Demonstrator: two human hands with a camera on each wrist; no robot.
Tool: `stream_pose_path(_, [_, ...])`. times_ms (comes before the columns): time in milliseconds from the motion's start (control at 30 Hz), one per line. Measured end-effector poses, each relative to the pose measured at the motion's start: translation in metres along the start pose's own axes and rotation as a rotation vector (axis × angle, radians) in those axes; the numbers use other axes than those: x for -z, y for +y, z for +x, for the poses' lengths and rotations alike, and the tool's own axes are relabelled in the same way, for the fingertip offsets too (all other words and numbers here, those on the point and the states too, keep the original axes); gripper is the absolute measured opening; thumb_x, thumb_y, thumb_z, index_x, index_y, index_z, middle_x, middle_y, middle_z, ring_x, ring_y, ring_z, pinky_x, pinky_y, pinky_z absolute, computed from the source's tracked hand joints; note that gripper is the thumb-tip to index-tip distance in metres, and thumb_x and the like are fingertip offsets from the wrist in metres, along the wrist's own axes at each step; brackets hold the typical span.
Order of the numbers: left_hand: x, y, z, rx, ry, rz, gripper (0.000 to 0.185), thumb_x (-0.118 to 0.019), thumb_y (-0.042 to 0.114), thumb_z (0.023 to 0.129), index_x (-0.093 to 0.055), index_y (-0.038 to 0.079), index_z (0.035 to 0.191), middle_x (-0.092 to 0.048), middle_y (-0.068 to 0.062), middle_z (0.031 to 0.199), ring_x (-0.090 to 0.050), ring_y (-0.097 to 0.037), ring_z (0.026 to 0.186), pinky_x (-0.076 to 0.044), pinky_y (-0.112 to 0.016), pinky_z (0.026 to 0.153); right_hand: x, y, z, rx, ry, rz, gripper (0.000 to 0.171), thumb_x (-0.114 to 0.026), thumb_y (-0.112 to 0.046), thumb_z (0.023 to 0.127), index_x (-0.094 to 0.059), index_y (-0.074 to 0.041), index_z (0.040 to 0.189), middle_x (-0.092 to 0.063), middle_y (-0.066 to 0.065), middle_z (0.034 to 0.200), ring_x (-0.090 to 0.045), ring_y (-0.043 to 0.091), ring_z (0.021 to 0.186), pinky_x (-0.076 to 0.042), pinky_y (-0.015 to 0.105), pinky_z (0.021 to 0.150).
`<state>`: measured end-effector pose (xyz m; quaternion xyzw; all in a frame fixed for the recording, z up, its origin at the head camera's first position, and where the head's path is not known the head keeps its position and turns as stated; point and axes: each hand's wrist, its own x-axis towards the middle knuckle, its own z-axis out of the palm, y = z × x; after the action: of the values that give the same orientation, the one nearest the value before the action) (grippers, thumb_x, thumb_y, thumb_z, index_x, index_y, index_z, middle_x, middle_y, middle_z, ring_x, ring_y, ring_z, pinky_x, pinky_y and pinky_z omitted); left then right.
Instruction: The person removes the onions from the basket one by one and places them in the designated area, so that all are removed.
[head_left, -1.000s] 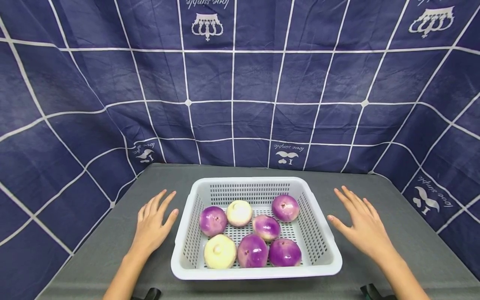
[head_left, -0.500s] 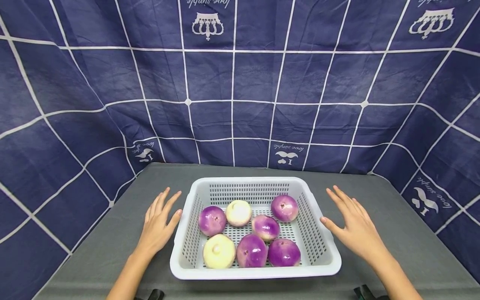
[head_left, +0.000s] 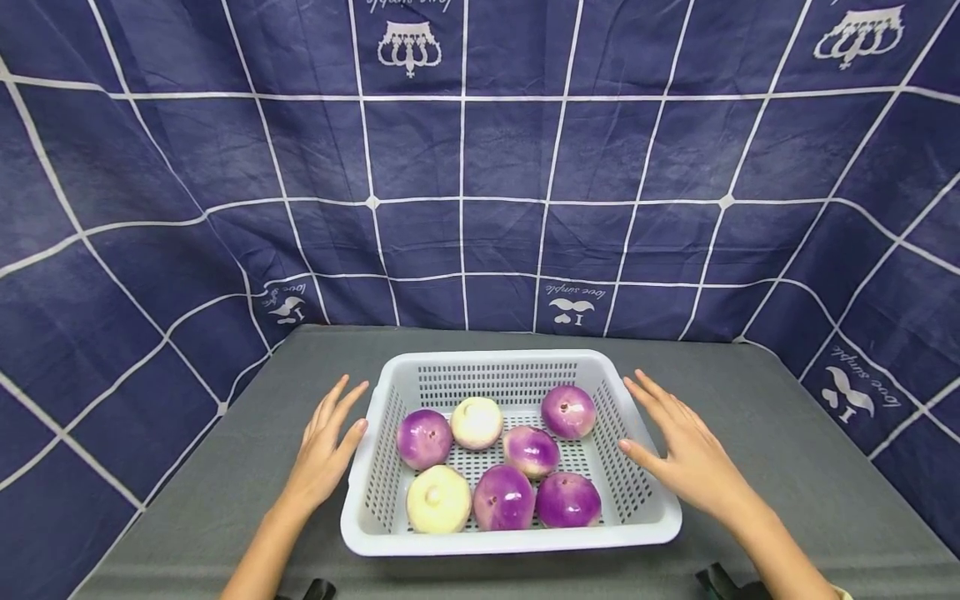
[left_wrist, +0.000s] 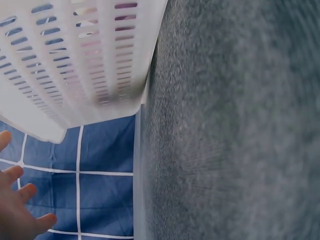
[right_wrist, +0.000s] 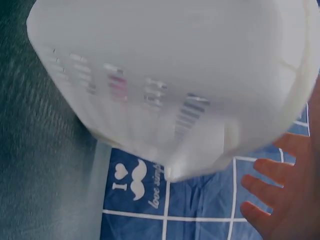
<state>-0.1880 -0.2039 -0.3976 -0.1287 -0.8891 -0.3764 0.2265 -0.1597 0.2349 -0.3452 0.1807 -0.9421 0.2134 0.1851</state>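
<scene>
A white slotted plastic basket point(head_left: 510, 546) rests on the grey tabletop and holds several turnips. Most show glossy purple skin, such as the front turnip point(head_left: 505, 497); two have their creamy white side up, one a white turnip point(head_left: 439, 500) at front left. Beside the basket's left wall is my left hand point(head_left: 321, 457), fingers spread and thumb near the rim. On the other side, my right hand point(head_left: 682, 454) is at the right rim, its thumb tip overlapping the rim in the head view. Whether either hand touches the basket I cannot tell. Both hands hold nothing.
Grey cloth point(head_left: 810, 467) covers the table. Behind and to both sides hangs a dark blue curtain point(head_left: 502, 242) with white grid lines. Black straps or mounts point(head_left: 716, 581) show below each wrist at the bottom edge.
My right hand has moved left, from beside the basket to its right rim. My left hand has shifted slightly right, closer to the left wall. The basket and turnips have stayed put.
</scene>
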Motion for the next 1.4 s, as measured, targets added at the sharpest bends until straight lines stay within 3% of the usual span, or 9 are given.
stream_pose_path(133, [-0.001, 0.001, 0.0, -0.001, -0.03, -0.055, 0.048, -0.048, 0.024, 0.089, -0.04, 0.021, 0.136, -0.022, -0.011, 0.15, -0.016, -0.041, 0.135, -0.012, -0.068, 0.095, -0.004, -0.006, 0.001, 0.017, -0.028, 0.035, 0.073, -0.066, -0.035, 0.078, -0.031, -0.025, 0.141, -0.027, 0.004, 0.149, -0.036, 0.04, 0.127, -0.03, 0.062, 0.093])
stream_pose_path(333, [-0.002, -0.001, -0.002, -0.002, -0.071, -0.215, 0.048, -0.048, 0.019, 0.088, -0.042, 0.019, 0.136, -0.017, -0.007, 0.152, -0.003, -0.033, 0.14, -0.005, -0.073, 0.095, -0.011, -0.016, 0.001, 0.032, -0.09, 0.058, 0.072, -0.065, -0.04, 0.078, -0.03, -0.032, 0.14, -0.026, 0.004, 0.149, -0.037, 0.038, 0.128, -0.039, 0.064, 0.084])
stream_pose_path(467, [-0.004, 0.0, -0.002, -0.015, -0.108, -0.293, 0.049, -0.049, 0.016, 0.088, -0.041, 0.019, 0.136, -0.014, -0.006, 0.152, 0.001, -0.015, 0.141, -0.003, -0.073, 0.096, -0.016, -0.021, 0.001, 0.047, -0.119, 0.06, 0.073, -0.066, -0.041, 0.077, -0.029, -0.036, 0.14, -0.027, 0.002, 0.149, -0.04, 0.037, 0.127, -0.042, 0.064, 0.078])
stream_pose_path(633, [-0.007, 0.0, -0.003, -0.057, -0.135, -0.322, 0.05, -0.049, 0.012, 0.087, -0.041, 0.016, 0.136, -0.016, -0.007, 0.152, -0.001, 0.004, 0.137, -0.003, -0.071, 0.098, -0.021, -0.026, 0.003, 0.057, -0.158, 0.089, 0.073, -0.065, -0.043, 0.078, -0.028, -0.037, 0.14, -0.027, -0.002, 0.149, -0.044, 0.037, 0.123, -0.044, 0.062, 0.074])
stream_pose_path(800, [-0.009, -0.001, -0.005, -0.065, -0.163, -0.349, 0.05, -0.048, 0.01, 0.087, -0.04, 0.014, 0.136, -0.014, -0.005, 0.152, -0.001, 0.006, 0.136, -0.002, -0.071, 0.098, -0.025, -0.03, 0.004, 0.054, -0.206, 0.12, 0.07, -0.062, -0.046, 0.078, -0.032, -0.031, 0.14, -0.026, -0.003, 0.15, -0.042, 0.039, 0.124, -0.042, 0.063, 0.078])
stream_pose_path(900, [-0.009, -0.002, -0.005, -0.069, -0.185, -0.382, 0.05, -0.046, 0.009, 0.087, -0.039, 0.012, 0.137, -0.013, -0.004, 0.152, -0.001, 0.005, 0.136, -0.002, -0.071, 0.098, -0.028, -0.032, 0.005, 0.049, -0.24, 0.145, 0.071, -0.061, -0.049, 0.079, -0.03, -0.033, 0.14, -0.026, 0.001, 0.15, -0.039, 0.039, 0.127, -0.04, 0.064, 0.082])
stream_pose_path(1067, [-0.011, -0.003, -0.005, -0.11, -0.218, -0.443, 0.049, -0.044, 0.006, 0.087, -0.04, 0.008, 0.136, -0.012, -0.009, 0.152, -0.007, -0.004, 0.138, -0.005, -0.07, 0.097, -0.031, -0.033, 0.005, 0.042, -0.292, 0.165, 0.074, -0.06, -0.05, 0.079, -0.022, -0.041, 0.141, -0.025, 0.002, 0.15, -0.036, 0.039, 0.129, -0.039, 0.064, 0.085])
stream_pose_path(1233, [-0.012, -0.005, -0.003, -0.136, -0.231, -0.454, 0.048, -0.045, 0.005, 0.085, -0.043, 0.006, 0.134, -0.013, -0.015, 0.151, -0.008, -0.014, 0.14, -0.006, -0.071, 0.096, -0.033, -0.036, 0.006, 0.064, -0.328, 0.168, 0.073, -0.059, -0.052, 0.079, -0.025, -0.037, 0.141, -0.024, 0.004, 0.15, -0.034, 0.038, 0.13, -0.039, 0.062, 0.087])
stream_pose_path(1400, [-0.013, -0.008, 0.001, -0.161, -0.23, -0.413, 0.046, -0.047, 0.007, 0.084, -0.048, 0.007, 0.13, -0.018, -0.02, 0.149, -0.004, -0.004, 0.139, -0.002, -0.073, 0.096, -0.035, -0.04, 0.006, 0.088, -0.385, 0.191, 0.072, -0.058, -0.052, 0.08, -0.026, -0.033, 0.142, -0.021, 0.006, 0.152, -0.033, 0.036, 0.131, -0.038, 0.059, 0.092])
